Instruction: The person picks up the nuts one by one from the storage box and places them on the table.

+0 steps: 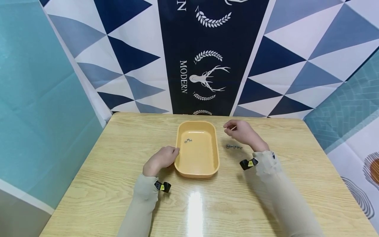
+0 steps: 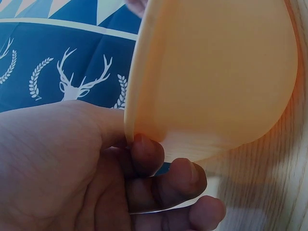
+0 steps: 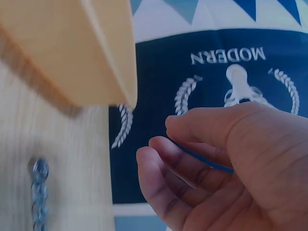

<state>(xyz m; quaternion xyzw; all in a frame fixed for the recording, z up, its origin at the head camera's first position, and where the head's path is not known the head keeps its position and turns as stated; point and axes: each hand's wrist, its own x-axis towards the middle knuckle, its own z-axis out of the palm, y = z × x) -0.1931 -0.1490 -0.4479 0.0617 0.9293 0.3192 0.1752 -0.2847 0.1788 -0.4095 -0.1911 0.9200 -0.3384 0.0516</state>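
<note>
A yellow plastic tray with rounded corners lies on the table. My left hand grips its left rim, thumb on one side of the wall and fingers curled on the other, as the left wrist view shows of the tray wall. Inside the tray sit a few small clear glass marbles. To the right of the tray, more marbles lie in a short row on the table. My right hand hovers beyond that row, fingers loosely bent, thumb apart from the fingertips, nothing visible between them.
The wood-grain table reaches back to a wall hanging with a deer head and triangles. A teal panel rises at the left. Both wrists wear small black cameras.
</note>
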